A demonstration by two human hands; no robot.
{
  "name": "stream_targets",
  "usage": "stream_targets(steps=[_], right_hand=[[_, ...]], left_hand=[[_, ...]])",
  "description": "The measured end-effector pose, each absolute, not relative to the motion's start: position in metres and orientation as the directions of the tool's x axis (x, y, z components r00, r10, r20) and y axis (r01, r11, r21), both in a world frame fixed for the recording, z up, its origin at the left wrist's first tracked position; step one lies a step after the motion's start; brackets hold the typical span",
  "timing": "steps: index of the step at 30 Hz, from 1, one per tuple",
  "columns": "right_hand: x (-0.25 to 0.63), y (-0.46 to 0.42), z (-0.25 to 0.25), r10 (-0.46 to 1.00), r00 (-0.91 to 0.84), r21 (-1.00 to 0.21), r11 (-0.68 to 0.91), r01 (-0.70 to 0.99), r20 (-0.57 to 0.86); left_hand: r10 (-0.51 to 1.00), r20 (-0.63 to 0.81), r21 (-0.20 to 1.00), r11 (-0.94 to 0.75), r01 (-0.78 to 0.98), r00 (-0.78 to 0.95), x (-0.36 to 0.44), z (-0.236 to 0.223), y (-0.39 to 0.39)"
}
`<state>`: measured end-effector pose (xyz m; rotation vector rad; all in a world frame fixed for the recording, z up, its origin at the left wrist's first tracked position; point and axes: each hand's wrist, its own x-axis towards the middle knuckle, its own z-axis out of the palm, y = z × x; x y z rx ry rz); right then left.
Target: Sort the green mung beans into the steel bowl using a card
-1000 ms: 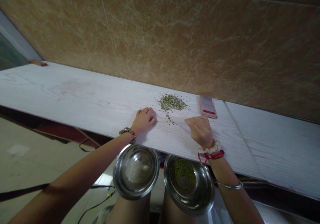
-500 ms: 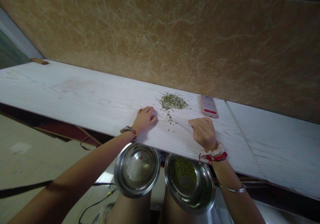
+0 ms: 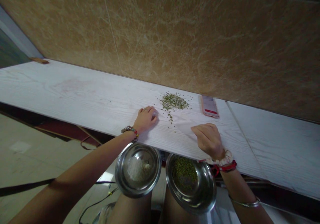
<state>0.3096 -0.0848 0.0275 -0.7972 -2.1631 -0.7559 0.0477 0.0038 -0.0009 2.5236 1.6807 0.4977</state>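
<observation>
Your left hand (image 3: 146,119) rests on the tabletop (image 3: 105,93), palm down, between the front edge and the back edge. Its fingers are loosely curved, about half open, and I see nothing held in it. Your right hand (image 3: 207,139) is near the front edge, with the fingers folded and the tips close together, pointing to the left. I cannot tell if it pinches some thin thing, because the surface beside its fingertips is pale and blurred.

The beans (image 3: 173,101), small and green, lie in a loose pile near the back edge of the tabletop, farther from you than both hands. From this pile a thin trail of them comes toward the front edge, in the space between your hands, and a few single ones lie apart. The phone (image 3: 210,106) lies with its screen up near the back edge, to the right of the pile and just beyond your right hand.

Below the front edge, two metal bowls are over your legs. The left bowl (image 3: 120,175) contains white grains (image 3: 135,170); the right bowl (image 3: 206,184) contains more green beans, gathered mostly at its left side. Behind the back edge stands the brown wall (image 3: 175,33).
</observation>
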Motion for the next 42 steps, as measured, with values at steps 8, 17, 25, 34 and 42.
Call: stream_targets(steps=[8, 17, 25, 34, 42], right_hand=[[0.313, -0.09, 0.03, 0.361, -0.52, 0.22, 0.616, 0.756, 0.774], [0.318, -0.109, 0.032, 0.386, -0.521, 0.194, 0.631, 0.751, 0.761], [0.313, -0.105, 0.031, 0.402, -0.528, 0.233, 0.586, 0.776, 0.748], [0.317, -0.102, 0.032, 0.436, -0.467, 0.224, 0.5, 0.836, 0.77], [0.311, -0.11, 0.035, 0.423, -0.565, 0.24, 0.608, 0.757, 0.709]], left_hand=[[0.905, 0.228, 0.238, -0.409, 0.881, 0.358, 0.047, 0.0, 0.004], [0.904, 0.231, 0.251, -0.412, 0.876, 0.359, 0.047, -0.001, 0.004], [0.912, 0.211, 0.236, -0.397, 0.887, 0.352, 0.048, 0.001, 0.003], [0.905, 0.219, 0.232, -0.41, 0.882, 0.364, 0.048, 0.0, 0.005], [0.909, 0.221, 0.242, -0.403, 0.882, 0.354, 0.048, 0.0, 0.004]])
